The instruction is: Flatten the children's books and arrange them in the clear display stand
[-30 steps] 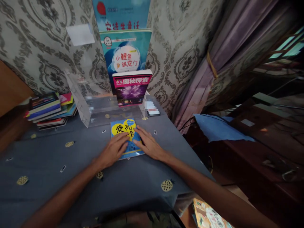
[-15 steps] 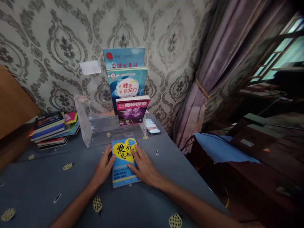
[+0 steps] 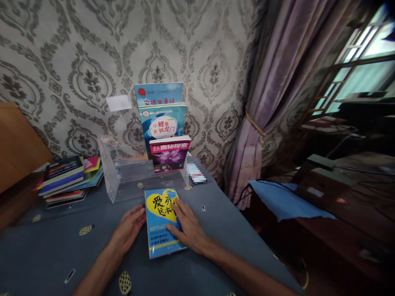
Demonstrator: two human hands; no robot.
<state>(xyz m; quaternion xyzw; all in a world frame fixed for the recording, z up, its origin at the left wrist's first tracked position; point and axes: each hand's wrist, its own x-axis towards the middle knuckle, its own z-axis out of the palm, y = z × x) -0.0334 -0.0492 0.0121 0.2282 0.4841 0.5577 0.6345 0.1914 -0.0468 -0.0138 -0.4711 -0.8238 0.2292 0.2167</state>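
A blue book (image 3: 162, 242) with a yellow heart on its cover lies flat on the table, in front of a clear acrylic rack. My right hand (image 3: 189, 228) rests on the book's right side, thumb and fingers stretched apart over the cover. Beside the left edge my left hand (image 3: 128, 228) is loosely curved, its fingertips close to the book; whether they touch it I cannot make out. In the rack (image 3: 129, 179) stand a purple and pink book (image 3: 169, 158), a teal book (image 3: 163, 119) behind it and a light blue book (image 3: 159, 90) at the back.
A stack of books (image 3: 63, 176) lies on the left of the patterned table (image 3: 55, 246). Right of the rack is a pixelated card-like item (image 3: 196, 172). A purple curtain (image 3: 265, 94) hangs beyond the table's right edge, near a blue cloth (image 3: 284, 201) on dark furniture.
My left hand has drawn back from the book's left edge, its thumb off the cover. The book has turned slightly; my right hand stays on it. The view has tilted up.
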